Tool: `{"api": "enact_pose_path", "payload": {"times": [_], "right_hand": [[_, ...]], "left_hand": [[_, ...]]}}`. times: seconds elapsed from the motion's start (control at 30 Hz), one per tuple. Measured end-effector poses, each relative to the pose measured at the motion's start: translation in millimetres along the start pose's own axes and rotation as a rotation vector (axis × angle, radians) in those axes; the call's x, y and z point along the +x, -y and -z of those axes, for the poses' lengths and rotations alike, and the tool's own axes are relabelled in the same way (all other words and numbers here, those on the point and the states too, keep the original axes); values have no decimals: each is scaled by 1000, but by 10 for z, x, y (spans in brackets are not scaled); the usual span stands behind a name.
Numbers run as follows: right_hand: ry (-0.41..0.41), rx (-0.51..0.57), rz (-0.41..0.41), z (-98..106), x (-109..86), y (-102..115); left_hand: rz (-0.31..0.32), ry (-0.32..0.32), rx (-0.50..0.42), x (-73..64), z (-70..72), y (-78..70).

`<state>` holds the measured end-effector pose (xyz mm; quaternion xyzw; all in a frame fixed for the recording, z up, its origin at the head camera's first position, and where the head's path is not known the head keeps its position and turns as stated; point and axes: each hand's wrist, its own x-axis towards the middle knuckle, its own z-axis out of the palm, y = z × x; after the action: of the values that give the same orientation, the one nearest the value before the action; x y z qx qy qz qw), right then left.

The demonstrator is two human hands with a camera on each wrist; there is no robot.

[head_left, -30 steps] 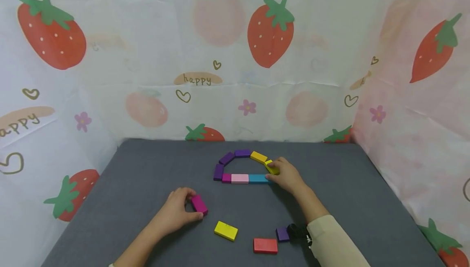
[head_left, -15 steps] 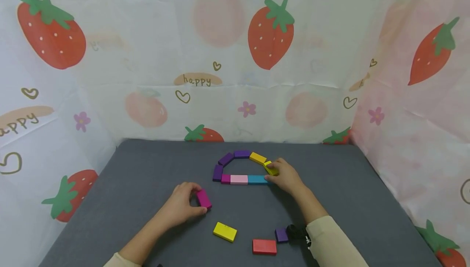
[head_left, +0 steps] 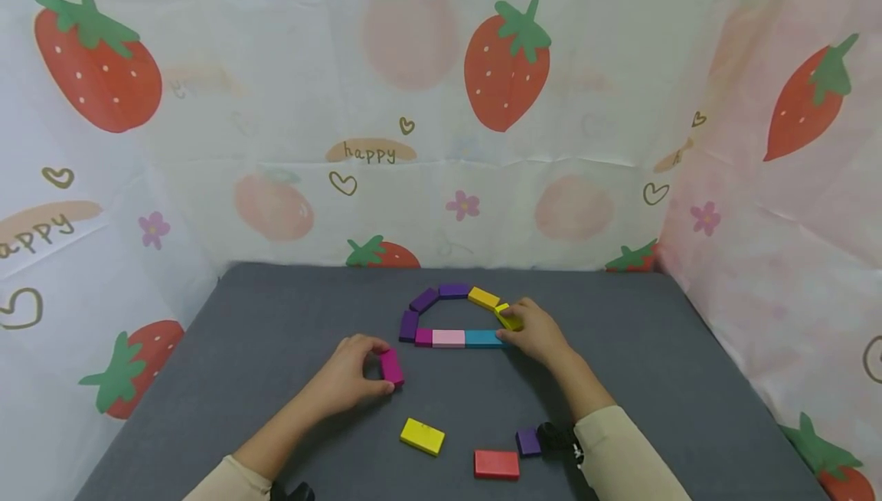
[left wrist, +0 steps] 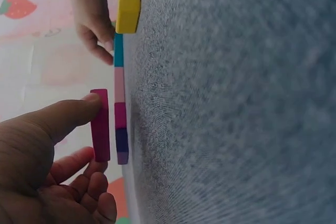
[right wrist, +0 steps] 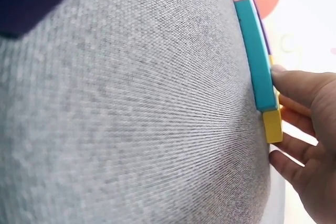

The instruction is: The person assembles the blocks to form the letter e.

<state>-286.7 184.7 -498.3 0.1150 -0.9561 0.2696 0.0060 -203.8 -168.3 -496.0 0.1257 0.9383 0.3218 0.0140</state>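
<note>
My left hand (head_left: 344,378) holds a magenta block (head_left: 392,367) between thumb and fingertips. In the left wrist view that magenta block (left wrist: 100,129) appears raised off the cloth. My right hand (head_left: 540,332) is at the right end of a half-ring of blocks, with its fingers curled at a yellow block (head_left: 508,318). Its thumb lies by the blue block (head_left: 482,338), partly covering that end. Along the straight side, a pink block (head_left: 449,338) and a small magenta block (head_left: 423,338) follow. Purple blocks (head_left: 423,299) and another yellow block (head_left: 485,298) form the curve.
Nearer the front lie a loose yellow block (head_left: 423,436), a red block (head_left: 496,464) and a purple block (head_left: 528,442). The purple one sits close to the black device (head_left: 554,437) at my right wrist. Strawberry-print cloth (head_left: 441,202) hangs behind the grey table (head_left: 634,378).
My left hand has carried the magenta block to the right and farther back, closer to the half-ring. The right hand stays at its end of the half-ring.
</note>
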Motion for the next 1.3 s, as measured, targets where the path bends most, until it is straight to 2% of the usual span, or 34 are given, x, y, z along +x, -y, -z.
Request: {"api": "enact_pose_path", "payload": {"times": [0.27, 0.63, 0.97, 1.3], "right_hand": [[-8, 1, 2, -4, 2, -6], [-7, 0, -3, 1, 1, -2], [6, 4, -9, -6, -8, -8], [3, -7, -9, -12, 5, -14]], "left_hand": [[-43, 27, -7, 67, -19, -8], [-34, 44, -11, 187, -66, 9], [-26, 103, 10, 251, -86, -39], [-54, 111, 47, 299, -99, -65]]}}
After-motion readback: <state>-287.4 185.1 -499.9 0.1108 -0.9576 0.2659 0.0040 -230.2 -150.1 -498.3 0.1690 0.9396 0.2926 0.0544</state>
